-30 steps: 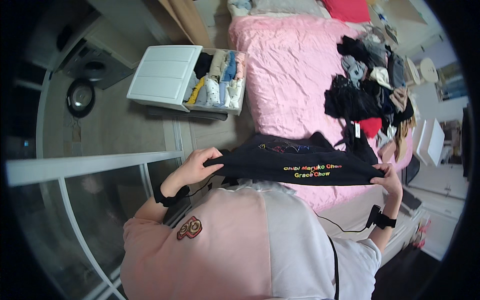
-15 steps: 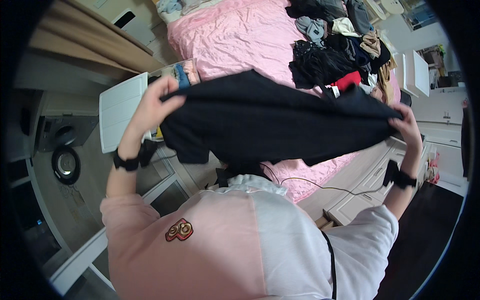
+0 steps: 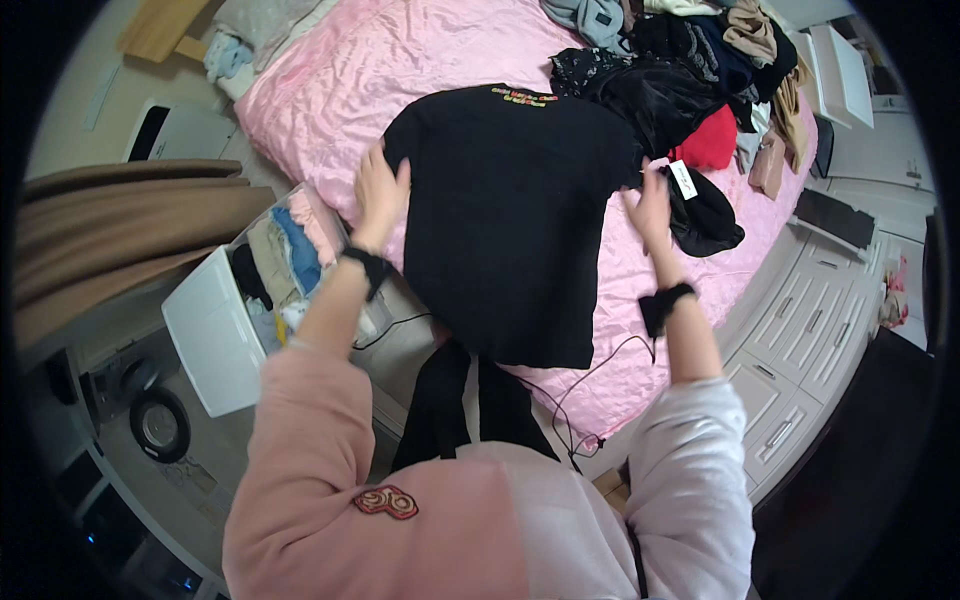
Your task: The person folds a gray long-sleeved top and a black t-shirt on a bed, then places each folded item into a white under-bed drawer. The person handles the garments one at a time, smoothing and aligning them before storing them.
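Observation:
A black T-shirt (image 3: 500, 220) lies spread out on the pink bed, its collar end away from me and its hem towards me. Small coloured lettering shows near the neck. My left hand (image 3: 378, 200) is at the shirt's left side just below the sleeve, thumb and fingers apart. Beside the right sleeve, my right hand (image 3: 650, 210) has its fingers spread and holds nothing that I can see. Just right of that hand lies a black garment (image 3: 705, 220) with a white tag (image 3: 684, 180).
The pink satin bedspread (image 3: 330, 95) carries a heap of clothes (image 3: 680, 70) at the far right, with a red garment (image 3: 708, 140). To the left stands a bin of folded clothes (image 3: 282, 250) beside its white lid (image 3: 215, 330). A dark cable (image 3: 560, 410) trails near the bed's edge.
The black T-shirt has come down from the air onto the bed and now lies flat. Both hands have let go of it and moved closer together.

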The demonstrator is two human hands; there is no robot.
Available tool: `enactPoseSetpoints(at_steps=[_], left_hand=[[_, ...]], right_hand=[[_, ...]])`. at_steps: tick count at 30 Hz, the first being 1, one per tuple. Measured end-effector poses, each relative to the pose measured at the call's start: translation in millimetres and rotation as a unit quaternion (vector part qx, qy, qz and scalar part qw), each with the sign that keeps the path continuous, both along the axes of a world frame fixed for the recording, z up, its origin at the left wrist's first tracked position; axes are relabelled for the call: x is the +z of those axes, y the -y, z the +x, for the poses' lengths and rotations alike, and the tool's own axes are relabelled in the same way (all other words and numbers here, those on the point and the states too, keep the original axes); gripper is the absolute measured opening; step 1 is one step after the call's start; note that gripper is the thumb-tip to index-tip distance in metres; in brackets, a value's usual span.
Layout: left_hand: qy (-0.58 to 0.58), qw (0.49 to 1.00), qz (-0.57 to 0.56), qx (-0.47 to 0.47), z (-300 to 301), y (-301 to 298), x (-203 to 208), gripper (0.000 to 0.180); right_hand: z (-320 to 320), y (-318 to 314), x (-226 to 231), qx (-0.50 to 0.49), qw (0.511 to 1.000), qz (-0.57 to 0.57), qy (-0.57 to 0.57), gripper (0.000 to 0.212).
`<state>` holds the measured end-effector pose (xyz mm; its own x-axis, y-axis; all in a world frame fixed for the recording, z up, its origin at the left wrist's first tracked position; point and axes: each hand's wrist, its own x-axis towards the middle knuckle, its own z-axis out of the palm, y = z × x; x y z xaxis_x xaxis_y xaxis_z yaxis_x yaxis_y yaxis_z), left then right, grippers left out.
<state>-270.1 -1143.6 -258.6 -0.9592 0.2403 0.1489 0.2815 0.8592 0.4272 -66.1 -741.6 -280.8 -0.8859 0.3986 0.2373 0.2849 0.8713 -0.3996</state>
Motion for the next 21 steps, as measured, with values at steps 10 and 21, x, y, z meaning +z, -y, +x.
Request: enactPoseSetpoints(at_steps=[10, 21], left_hand=[[0.344, 0.919, 0.113, 0.156, 184.6, 99.5, -189.8, 0.104], [0.494, 0.853, 0.129, 0.11, 192.2, 156.1, -198.8, 0.044]], right_hand=[[234.5, 157.7, -158.2, -0.294, 0.845, -0.234, 0.38, 0.077], [277.2, 180.8, -139.8, -0.347, 0.861, -0.211, 0.306, 0.03]])
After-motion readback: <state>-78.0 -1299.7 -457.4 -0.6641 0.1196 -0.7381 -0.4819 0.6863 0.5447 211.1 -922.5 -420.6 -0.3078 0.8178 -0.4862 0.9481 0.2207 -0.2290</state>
